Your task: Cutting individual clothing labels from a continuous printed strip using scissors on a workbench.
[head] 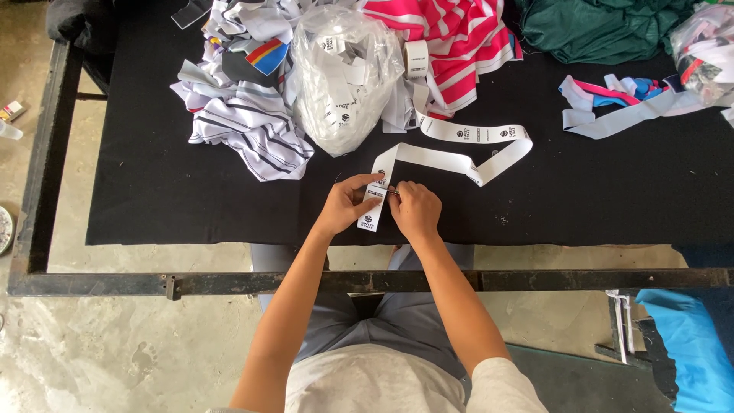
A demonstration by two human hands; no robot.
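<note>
A long white label ribbon point(459, 157) with printed marks loops across the black table cover from a small roll point(417, 58) at the back. My left hand point(348, 203) pinches the ribbon's free end near the front edge. My right hand point(415, 209) is closed around a small metal tool, likely snips, with its tip touching the ribbon right beside my left fingers. The tool is mostly hidden in my fist.
A clear plastic bag of cut labels point(342, 73) stands behind my hands. Striped grey and white cloth point(245, 115) lies at left, pink striped cloth point(459, 38) and green cloth point(604, 27) at the back. Fabric strips point(619, 103) lie at right. A metal frame bar point(229, 283) runs below the black cover point(153, 191).
</note>
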